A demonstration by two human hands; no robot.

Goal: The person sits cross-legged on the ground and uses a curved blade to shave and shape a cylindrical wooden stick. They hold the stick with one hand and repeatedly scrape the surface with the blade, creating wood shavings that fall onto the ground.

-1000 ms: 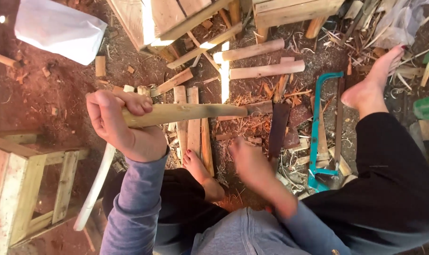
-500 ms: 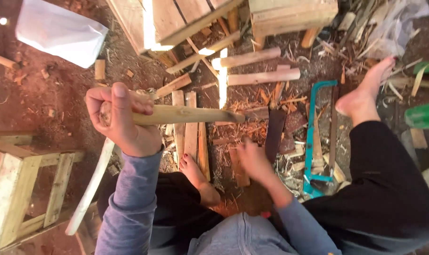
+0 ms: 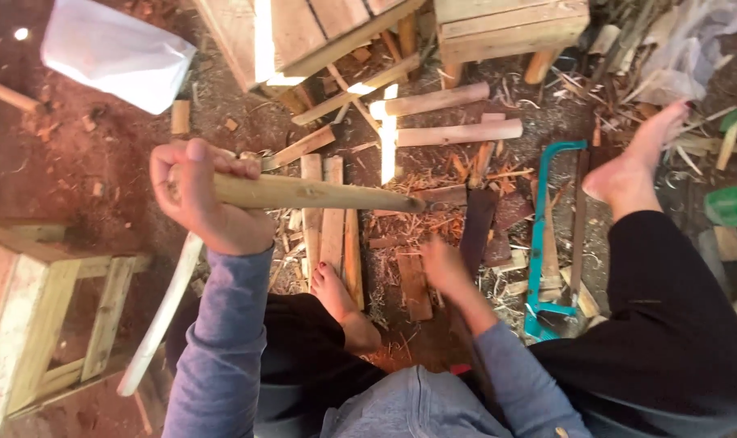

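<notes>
My left hand (image 3: 202, 203) is closed around one end of a round, pale wooden stick (image 3: 320, 195) and holds it level above the ground, its far end pointing right. My right hand (image 3: 445, 268) reaches down to the wood-strewn ground, next to a dark flat blade (image 3: 476, 231) and a short flat board (image 3: 417, 288). It is blurred, so its grip is unclear. Several flat slats (image 3: 332, 227) lie under the stick. My bare left foot (image 3: 344, 304) rests beside them, and my right foot (image 3: 628, 162) is stretched out to the right.
A teal bow saw (image 3: 539, 243) lies right of the blade. Two round pegs (image 3: 457, 132) and wooden crates (image 3: 506, 24) are at the far side. A white bag (image 3: 113, 53) is top left, a wooden stool frame (image 3: 36, 308) left, with a long pale stick (image 3: 161, 316) beside it.
My right hand has moved forward and down toward the dark blade on the ground. The left hand keeps hold of the round stick at about the same height.
</notes>
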